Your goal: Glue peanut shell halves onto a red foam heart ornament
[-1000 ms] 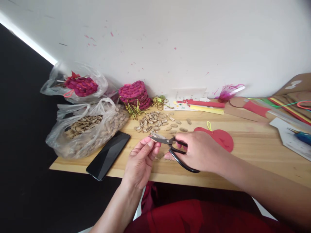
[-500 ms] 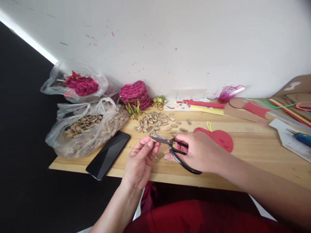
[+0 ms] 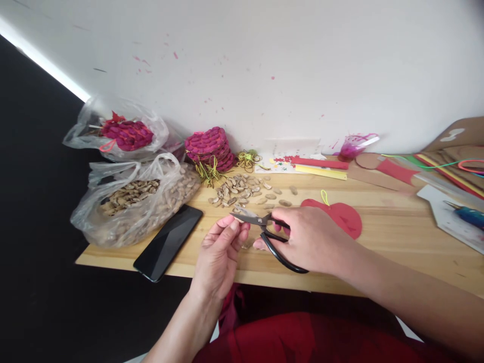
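My right hand (image 3: 306,237) grips a pair of black-handled scissors (image 3: 280,252), their blades pointing left. In a pinch at the blade tips, my left hand (image 3: 221,247) holds a small peanut shell (image 3: 239,220), mostly hidden by the fingers and blades. Behind the blades lies a loose pile of peanut shells (image 3: 236,189) on the wooden table. A red paper cutout (image 3: 346,219) with a yellow loop rests just beyond my right hand.
Left of my hands lies a black phone (image 3: 169,243), beside a clear plastic bag of peanut shells (image 3: 124,222). Stacked purple woven pieces (image 3: 209,146) stand near the wall. At right are a glue gun (image 3: 469,214) and a purple-stained cup (image 3: 351,147).
The scissors and my right hand have shifted slightly left, and the blades reach a little further over my left fingertips. Both hands keep their grip.
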### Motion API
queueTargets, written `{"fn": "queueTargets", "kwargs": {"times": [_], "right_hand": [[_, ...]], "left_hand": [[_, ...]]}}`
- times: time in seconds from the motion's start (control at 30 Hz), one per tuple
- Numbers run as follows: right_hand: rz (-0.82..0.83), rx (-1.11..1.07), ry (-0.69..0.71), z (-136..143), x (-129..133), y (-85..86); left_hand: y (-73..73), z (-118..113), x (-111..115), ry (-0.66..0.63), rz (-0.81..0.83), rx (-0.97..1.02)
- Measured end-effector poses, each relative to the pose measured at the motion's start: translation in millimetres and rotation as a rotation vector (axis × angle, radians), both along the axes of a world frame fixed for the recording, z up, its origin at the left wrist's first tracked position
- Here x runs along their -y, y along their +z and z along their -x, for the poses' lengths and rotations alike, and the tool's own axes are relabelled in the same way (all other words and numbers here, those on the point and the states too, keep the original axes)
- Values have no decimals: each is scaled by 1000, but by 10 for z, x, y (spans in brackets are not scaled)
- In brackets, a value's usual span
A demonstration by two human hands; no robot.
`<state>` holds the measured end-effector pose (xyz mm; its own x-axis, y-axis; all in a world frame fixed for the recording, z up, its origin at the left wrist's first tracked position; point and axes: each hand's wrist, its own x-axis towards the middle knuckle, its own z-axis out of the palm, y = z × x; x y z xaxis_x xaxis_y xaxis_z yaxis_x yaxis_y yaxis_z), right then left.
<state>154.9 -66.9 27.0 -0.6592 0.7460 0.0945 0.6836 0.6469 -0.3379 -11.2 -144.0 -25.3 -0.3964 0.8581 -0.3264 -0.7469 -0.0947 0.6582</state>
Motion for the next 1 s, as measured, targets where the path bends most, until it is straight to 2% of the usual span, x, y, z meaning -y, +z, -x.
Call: {"fn": "queueTargets", "kwargs": {"times": [0.3, 0.43, 0.53, 0.67, 0.77, 0.87, 1.0], "right_hand": [[192, 0, -27, -26, -81, 11], [196, 10, -32, -59, -90, -26], [190, 27, -46, -123, -92, -45], [172, 73, -92, -252, -94, -82], [165, 95, -121, -337, -99, -130], [167, 118, -134, -395, -104, -176], [172, 155, -164, -461, -109, -203]], "left_hand": [[40, 71, -25, -2, 37, 13], [49, 167, -42, -42, 30, -121], [54, 324, -11, -157, 39, -413], [55, 545, 61, -312, 142, -1126], [26, 613, 70, -308, 202, -1577], [-9, 616, 53, -291, 162, -1746], [31, 655, 7, -287, 202, -1704]]}}
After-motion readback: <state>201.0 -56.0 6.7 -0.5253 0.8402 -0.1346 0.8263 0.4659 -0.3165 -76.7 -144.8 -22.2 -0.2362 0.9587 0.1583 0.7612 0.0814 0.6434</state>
